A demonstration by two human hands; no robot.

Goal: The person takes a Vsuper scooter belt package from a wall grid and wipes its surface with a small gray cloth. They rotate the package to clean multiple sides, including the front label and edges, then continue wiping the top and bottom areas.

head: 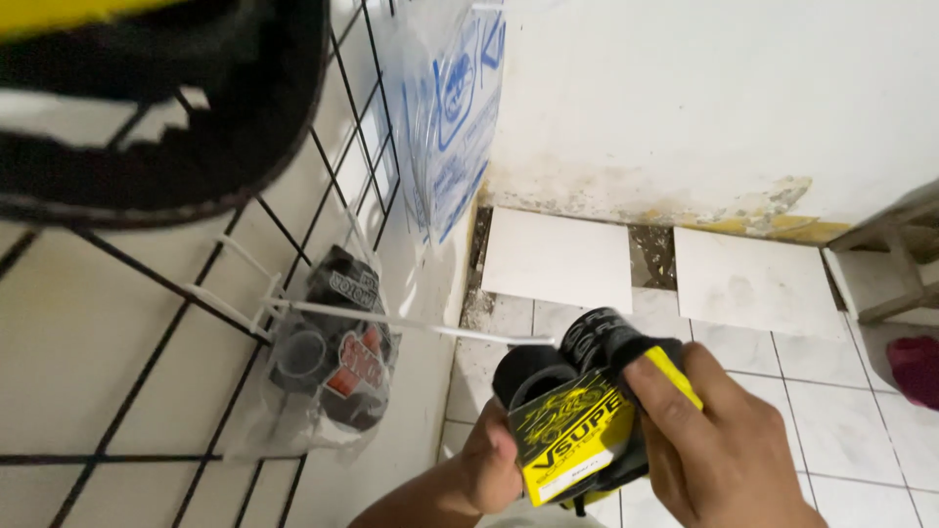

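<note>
Head view: wire grid on the left wall carries a bagged part on a white hook. Second hook position is not yet loaded. Left hand and right hand both grip a folded black inner tube with yellow label, held just below the hook tip. Fingers closed around it.

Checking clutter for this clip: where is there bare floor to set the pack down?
Free: floor tiles right of the right hand, short of the red thing. Crowded: the wire rack at left, with hanging bagged parts and the peg.
</note>
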